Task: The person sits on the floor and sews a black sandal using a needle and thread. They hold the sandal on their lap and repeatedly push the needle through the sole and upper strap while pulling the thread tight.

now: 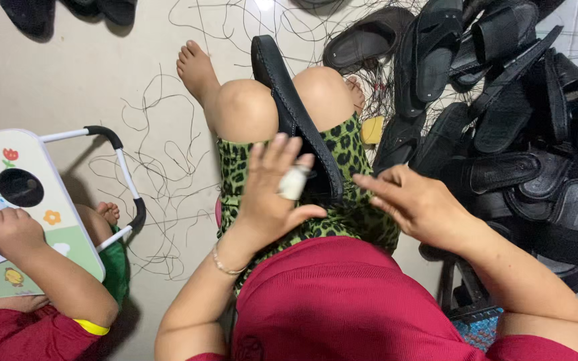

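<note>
**Sandal clamped between knees, both hands raised over it**

Seated person, head view looking down. A black sandal (296, 117) stands on edge between the two knees at centre frame, toe end toward the top, heel end down on the leopard-print shorts (342, 144). Left hand (269, 190) hovers just over the heel end, fingers spread, grip released, holding nothing; one finger wears a white wrap (294, 182). Right hand (419, 204) sits just right of the sandal, fingers extended toward it, also released; cannot tell if a fine thread runs between the fingers. Loose black threads (162, 160) lie scattered on the floor (102, 73) at centre left. A pile of black sandals (516, 120) fills the right side.

Judged step: mid-work on the sandal's edge or strap, hands between pulls. Next move likely calls for one hand steadying the sandal, the other pinching precisely at its rim.

Lower left: another person's hand (11, 230) rests on a small child's surface (41, 200) with paper.
</note>
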